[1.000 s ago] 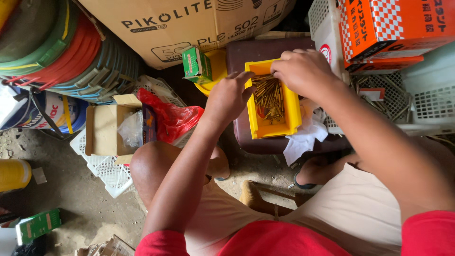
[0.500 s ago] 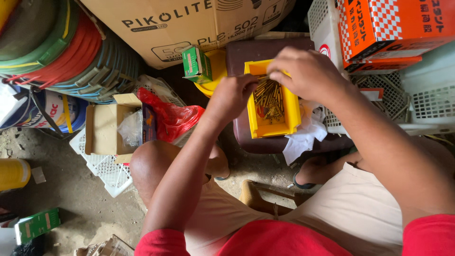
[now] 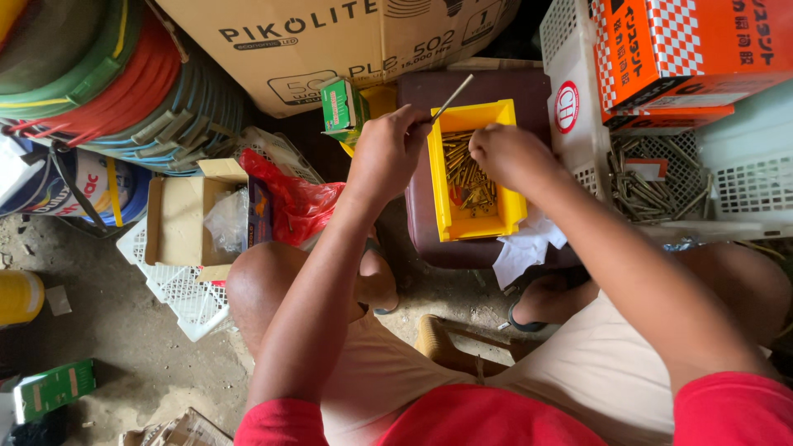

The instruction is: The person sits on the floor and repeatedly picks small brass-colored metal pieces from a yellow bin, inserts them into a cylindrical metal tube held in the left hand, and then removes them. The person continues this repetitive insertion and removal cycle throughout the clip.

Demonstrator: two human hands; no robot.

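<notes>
A yellow plastic bin (image 3: 439, 188) full of brass-coloured screws (image 3: 467, 177) rests on a dark maroon stool (image 3: 496, 87) in front of me. My left hand (image 3: 388, 151) is at the bin's left wall and pinches a long thin metal rod (image 3: 453, 97) that points up and to the right. My right hand (image 3: 510, 153) hovers over the screws with its fingers curled down into the bin; what the fingertips hold is hidden.
A big cardboard box (image 3: 330, 41) stands behind, with a small green box (image 3: 343, 107) beside it. Coiled hoses (image 3: 107, 83) lie at left, an open carton (image 3: 186, 219) and red bag (image 3: 293, 202) near my knee. White baskets (image 3: 677, 173) with long screws and orange boxes (image 3: 686, 49) stand at right.
My left hand has lifted off the bin's edge holding a thin rod. My right hand has drawn back from the bin's far end to above the screws.
</notes>
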